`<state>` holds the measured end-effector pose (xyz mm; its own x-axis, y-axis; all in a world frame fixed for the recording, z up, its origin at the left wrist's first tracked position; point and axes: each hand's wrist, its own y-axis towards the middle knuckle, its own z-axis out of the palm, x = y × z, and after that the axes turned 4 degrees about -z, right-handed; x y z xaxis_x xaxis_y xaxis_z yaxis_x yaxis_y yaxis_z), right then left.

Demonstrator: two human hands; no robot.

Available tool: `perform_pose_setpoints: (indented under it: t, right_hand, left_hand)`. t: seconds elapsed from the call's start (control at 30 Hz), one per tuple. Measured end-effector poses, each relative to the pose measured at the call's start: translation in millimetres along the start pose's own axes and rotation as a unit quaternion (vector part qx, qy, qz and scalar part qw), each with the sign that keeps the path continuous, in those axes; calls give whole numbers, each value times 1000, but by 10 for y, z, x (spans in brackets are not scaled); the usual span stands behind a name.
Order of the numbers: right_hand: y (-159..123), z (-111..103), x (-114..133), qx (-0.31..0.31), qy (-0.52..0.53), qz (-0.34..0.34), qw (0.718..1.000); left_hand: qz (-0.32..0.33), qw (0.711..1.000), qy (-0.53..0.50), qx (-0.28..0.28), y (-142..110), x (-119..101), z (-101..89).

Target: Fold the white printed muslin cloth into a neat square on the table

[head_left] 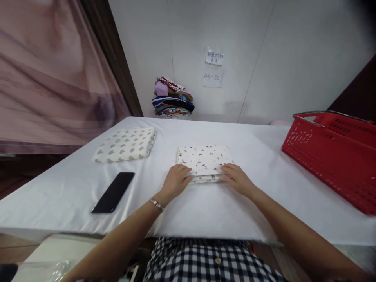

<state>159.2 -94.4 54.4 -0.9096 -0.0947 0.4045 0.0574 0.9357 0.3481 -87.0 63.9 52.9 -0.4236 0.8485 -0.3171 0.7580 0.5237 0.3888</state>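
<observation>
A folded white cloth with small dark prints (204, 158) lies in the middle of the white table (205, 207). My left hand (175, 181) rests on its near left corner, fingers curled down onto the fabric edge. My right hand (237, 178) presses on the near right corner, fingers lying along the fold. A bracelet sits on my left wrist. Both hands touch the cloth without lifting it.
Another folded cloth with grey and yellow prints (126, 145) lies at the left. A black phone (113, 192) lies near the front left edge. A red plastic basket (335, 154) stands at the right. A stack of folded clothes (173, 98) sits against the back wall.
</observation>
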Motion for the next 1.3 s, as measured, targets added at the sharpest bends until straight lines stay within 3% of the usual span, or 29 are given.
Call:
perform_pose_setpoints:
  t: [0.17, 0.3, 0.43, 0.6, 0.97, 1.17, 1.3]
  right_hand:
    - [242, 126, 52, 29, -40, -24, 998]
    - [151, 190, -3, -40, -50, -40, 997]
    - [19, 246, 20, -26, -58, -56, 996]
    - [-51, 284, 31, -62, -60, -50, 995]
    - [-109, 262, 41, -53, -46, -86, 994]
    - [-90, 295, 64, -66, -49, -81, 993]
    - [-52, 274, 64, -30, -30, -53, 998]
  left_hand:
    - [-4, 997, 38, 60, 182, -68, 37]
    - [35, 994, 96, 24, 109, -80, 12]
    - [89, 987, 131, 35, -34, -72, 91]
    - [77, 989, 124, 6, -125, -34, 174]
    - [74, 994, 76, -21, -247, -9, 129]
    - [48, 996, 54, -47, -43, -181, 24]
    - [75, 994, 75, -30, 81, -281, 134]
